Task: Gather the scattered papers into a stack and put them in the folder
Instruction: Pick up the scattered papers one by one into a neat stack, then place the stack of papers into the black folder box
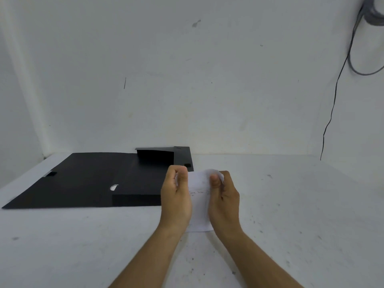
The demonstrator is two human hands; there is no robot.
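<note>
both hands, left hand [176, 196] and right hand [223, 196], have their fingers closed on the papers [199, 201], held upright on the bench [291, 204]. the open folder [87, 179] lies flat just left, nearer the left hand.

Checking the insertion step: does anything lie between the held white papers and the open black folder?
Nothing visible does. The left hand and right hand grip the white paper stack right beside the flat, open black plastic folder; the white table between looks bare.
</note>
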